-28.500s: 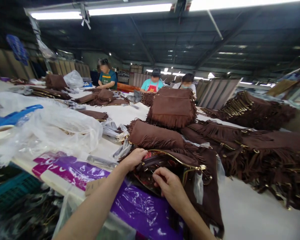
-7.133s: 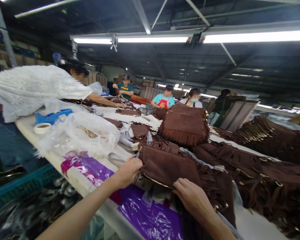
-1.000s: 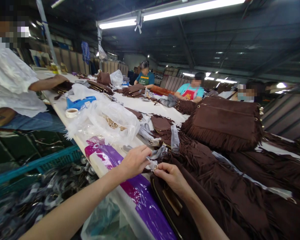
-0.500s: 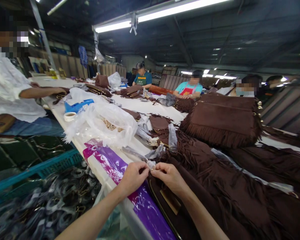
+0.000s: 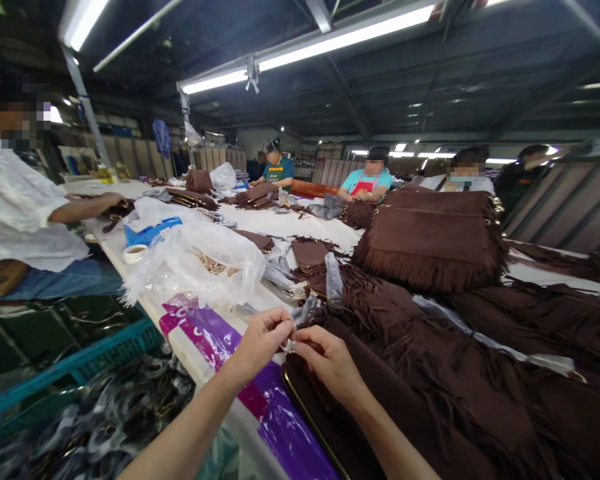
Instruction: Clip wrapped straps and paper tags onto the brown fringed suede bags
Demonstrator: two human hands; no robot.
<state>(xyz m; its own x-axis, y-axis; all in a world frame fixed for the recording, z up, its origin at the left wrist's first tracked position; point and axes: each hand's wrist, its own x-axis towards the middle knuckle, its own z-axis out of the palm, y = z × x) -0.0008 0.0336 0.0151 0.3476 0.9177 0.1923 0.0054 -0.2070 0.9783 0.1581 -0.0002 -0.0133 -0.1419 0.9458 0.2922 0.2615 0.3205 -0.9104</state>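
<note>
My left hand [image 5: 261, 340] and right hand [image 5: 333, 360] have closed in, so I now see their fingers pinching mostly hidden plastic wrap [image 5: 289, 346] at the brown bag's [image 5: 325, 430] end.

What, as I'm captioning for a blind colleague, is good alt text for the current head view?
The left hand and right hand pinch a pale scrap of wrapping by a brown bag with a gold zipper, on a white table holding fringed bags, purple film and plastic; people beyond.
</note>
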